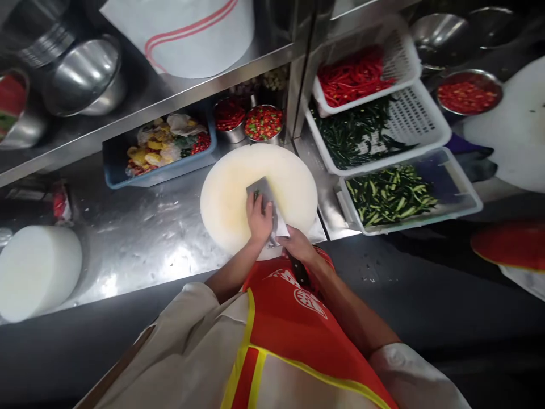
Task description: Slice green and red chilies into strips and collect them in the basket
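Observation:
A broad cleaver (279, 222) lies tilted over the round white chopping board (225, 176). My right hand (297, 245) is closed around it where the blade meets the dark handle, close to my red apron. On the blade's far half rests my left hand (259, 218), its fingers stretched out and the thumb apart. Small dark green bits show on the blade by those fingertips. The bare board surrounds the blade on both sides.
Right of the board stand baskets of red chilli strips (353, 79), dark green strips (361, 133) and a tub of cut green peppers (389, 196). Behind are a blue bin (157, 176) and chopped chillies (264, 122). A gloved hand (477, 165) shows at right.

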